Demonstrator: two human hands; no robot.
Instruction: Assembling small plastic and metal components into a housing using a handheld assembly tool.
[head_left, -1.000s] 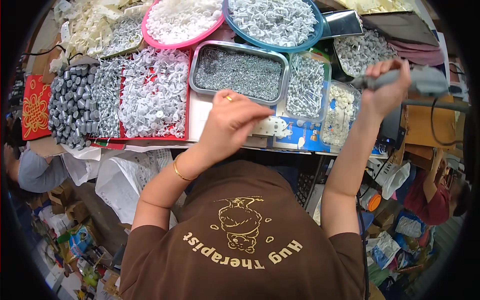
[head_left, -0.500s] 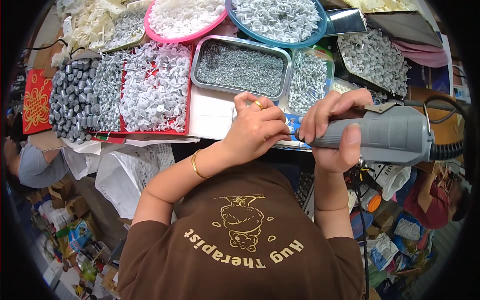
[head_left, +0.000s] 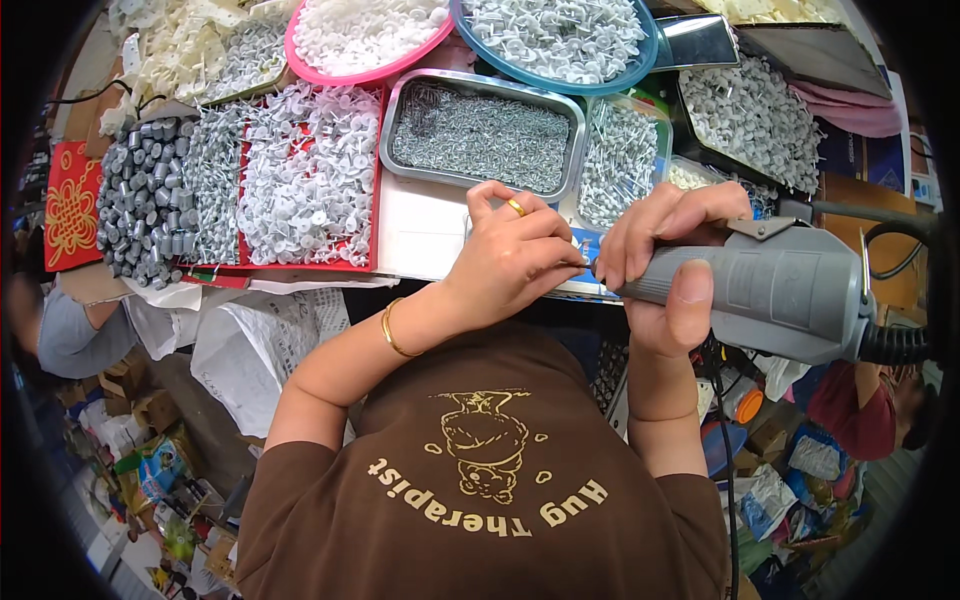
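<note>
My right hand (head_left: 670, 265) is wrapped round the front of a grey electric screwdriver (head_left: 780, 290), which lies nearly level and points left. Its thin dark bit reaches my left hand (head_left: 520, 245), whose thumb and forefinger are pinched together at the bit's tip. Whatever small part those fingertips hold is hidden. Just beyond my hands stands a metal tray (head_left: 388, 150) heaped with small screws. A clear box of white-headed screws (head_left: 618, 165) is beside it on the right.
A red tray (head_left: 376, 200) of white caps and screws and a pile of grey cylinders (head_left: 148, 200) stand left. Behind are a pink basin (head_left: 440, 38) and a blue basin (head_left: 650, 50) of white parts. Other people (head_left: 850, 410) sit on both sides.
The rear of the screwdriver has tipped slightly downward and its cord has shifted. My left hand stays nearly where it was, still pinched at the bit.
</note>
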